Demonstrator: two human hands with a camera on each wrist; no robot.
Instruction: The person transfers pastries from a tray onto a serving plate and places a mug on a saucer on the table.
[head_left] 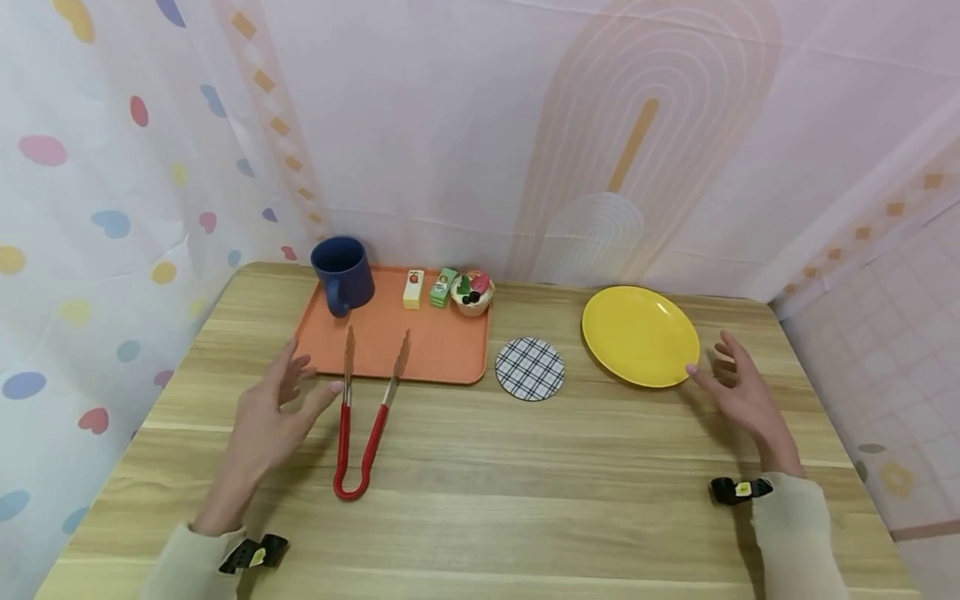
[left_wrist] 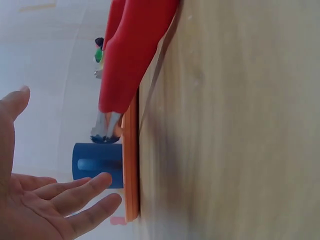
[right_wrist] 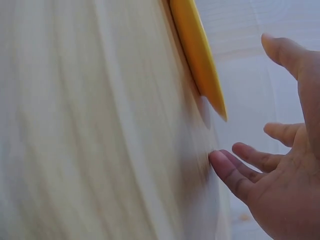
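My left hand [head_left: 272, 421] hovers beside the red-handled tongs [head_left: 343, 442], fingers spread and holding nothing. The tongs lie spread apart, their metal tips over the front edge of an orange tray [head_left: 450, 354]. In the left wrist view their red handle [left_wrist: 130, 55] looms close, with a blue mug [left_wrist: 97, 167] behind the fingers. My right hand [head_left: 742, 400] is at the right rim of a yellow plate [head_left: 641, 333], its thumb overlapping the rim in the head view. In the right wrist view the fingers are relaxed with nothing in them, and the plate's edge [right_wrist: 197, 55] shows nearby.
On the tray stand the blue mug [head_left: 343, 271], a yellow-and-white small carton [head_left: 413, 289], a green small carton [head_left: 442, 287] and a fruit-topped tart [head_left: 472, 296]. A round checked coaster [head_left: 529, 369] lies between tray and plate. Patterned cloth [head_left: 435, 125] hangs behind the wooden table [head_left: 525, 500].
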